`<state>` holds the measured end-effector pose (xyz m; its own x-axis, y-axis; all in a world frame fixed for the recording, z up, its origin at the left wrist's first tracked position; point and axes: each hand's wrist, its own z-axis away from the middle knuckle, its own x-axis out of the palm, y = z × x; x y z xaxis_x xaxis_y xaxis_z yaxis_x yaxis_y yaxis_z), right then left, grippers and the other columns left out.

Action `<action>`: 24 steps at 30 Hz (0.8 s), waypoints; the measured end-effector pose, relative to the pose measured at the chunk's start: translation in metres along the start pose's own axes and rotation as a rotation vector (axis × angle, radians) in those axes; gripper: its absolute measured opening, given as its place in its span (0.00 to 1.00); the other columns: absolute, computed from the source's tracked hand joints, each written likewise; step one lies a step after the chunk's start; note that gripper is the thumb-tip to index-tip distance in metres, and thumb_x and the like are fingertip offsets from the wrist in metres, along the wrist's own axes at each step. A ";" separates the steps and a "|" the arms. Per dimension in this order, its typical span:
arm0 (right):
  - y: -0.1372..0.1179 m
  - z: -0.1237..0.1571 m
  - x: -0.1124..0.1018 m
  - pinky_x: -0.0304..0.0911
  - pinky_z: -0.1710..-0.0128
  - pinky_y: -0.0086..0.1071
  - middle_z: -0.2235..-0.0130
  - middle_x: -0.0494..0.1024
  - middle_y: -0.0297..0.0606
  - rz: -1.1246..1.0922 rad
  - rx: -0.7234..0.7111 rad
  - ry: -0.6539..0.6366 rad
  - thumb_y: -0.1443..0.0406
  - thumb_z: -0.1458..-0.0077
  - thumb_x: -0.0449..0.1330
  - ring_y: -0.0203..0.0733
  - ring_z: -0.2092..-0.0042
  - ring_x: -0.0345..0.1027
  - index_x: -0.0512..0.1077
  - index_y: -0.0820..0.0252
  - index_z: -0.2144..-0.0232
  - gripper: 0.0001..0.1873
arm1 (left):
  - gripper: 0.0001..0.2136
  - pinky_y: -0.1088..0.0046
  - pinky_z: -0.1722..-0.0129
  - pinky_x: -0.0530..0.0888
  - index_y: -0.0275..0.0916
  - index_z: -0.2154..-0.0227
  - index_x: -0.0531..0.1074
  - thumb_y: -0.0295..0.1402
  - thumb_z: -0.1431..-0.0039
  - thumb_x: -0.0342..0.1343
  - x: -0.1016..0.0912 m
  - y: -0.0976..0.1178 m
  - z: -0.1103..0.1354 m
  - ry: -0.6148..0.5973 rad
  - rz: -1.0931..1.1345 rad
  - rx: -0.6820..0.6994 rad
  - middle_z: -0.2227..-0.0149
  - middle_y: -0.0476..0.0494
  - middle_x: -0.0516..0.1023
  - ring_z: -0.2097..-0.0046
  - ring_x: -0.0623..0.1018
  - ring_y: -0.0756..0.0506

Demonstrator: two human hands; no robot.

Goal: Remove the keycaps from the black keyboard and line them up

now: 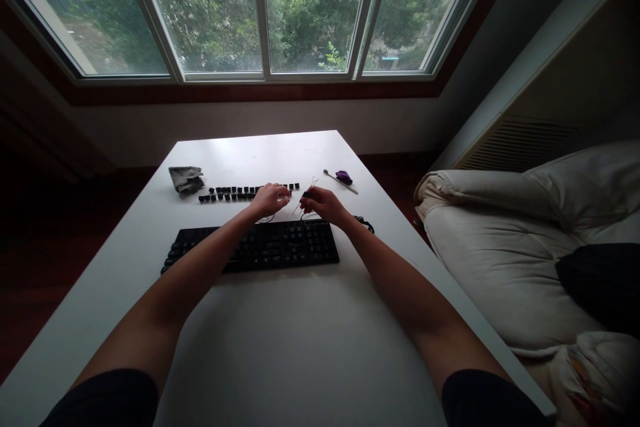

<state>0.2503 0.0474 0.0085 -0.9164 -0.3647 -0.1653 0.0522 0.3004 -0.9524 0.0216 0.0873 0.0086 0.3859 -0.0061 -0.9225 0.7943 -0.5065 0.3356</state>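
My left hand [271,199] hovers beyond the keyboard, beside the rows of loose black keycaps [240,195]. Its fingers are curved with a gap between them and the thumb, and I see nothing held. My right hand [325,206] is closed on a thin wire keycap puller [313,182], whose wire ends stick out past the fingers. A dark piece shows at the fingertips, too small to make out. The black keyboard [280,247] lies below both hands, its left part partly covered by my left forearm.
A crumpled grey cloth [187,179] lies at the table's far left. Toward the far right are a thin brush [340,181] and a purple item [344,177]. A black cable [367,223] is bunched right of the keyboard. A pale sofa [495,247] stands right of the white table [300,347].
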 end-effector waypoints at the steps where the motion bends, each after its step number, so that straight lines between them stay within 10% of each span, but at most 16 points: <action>1: -0.005 0.002 0.005 0.73 0.65 0.32 0.69 0.80 0.37 -0.001 0.008 -0.056 0.55 0.46 0.65 0.38 0.70 0.75 0.71 0.61 0.64 0.16 | 0.10 0.65 0.56 0.71 0.45 0.59 0.79 0.39 0.40 0.56 -0.002 0.000 0.004 -0.039 0.028 0.025 0.59 0.45 0.80 0.55 0.76 0.41; 10: -0.003 0.006 0.015 0.64 0.68 0.29 0.70 0.78 0.35 0.399 -0.119 -0.177 0.59 0.42 0.63 0.36 0.70 0.69 0.73 0.61 0.62 0.11 | 0.12 0.73 0.61 0.71 0.41 0.58 0.78 0.39 0.42 0.58 -0.010 0.001 0.037 -0.331 0.225 0.124 0.61 0.46 0.82 0.62 0.78 0.46; 24: -0.013 0.010 0.019 0.60 0.67 0.29 0.69 0.77 0.34 0.507 -0.253 -0.298 0.61 0.41 0.61 0.36 0.69 0.67 0.75 0.60 0.61 0.08 | 0.10 0.71 0.60 0.72 0.40 0.58 0.78 0.34 0.42 0.58 -0.005 0.010 0.047 -0.215 0.274 0.180 0.61 0.45 0.80 0.62 0.77 0.45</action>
<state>0.2365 0.0278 0.0147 -0.6511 -0.3413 -0.6780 0.3215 0.6851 -0.6537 0.0054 0.0421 0.0073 0.4501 -0.3334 -0.8284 0.5729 -0.6038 0.5543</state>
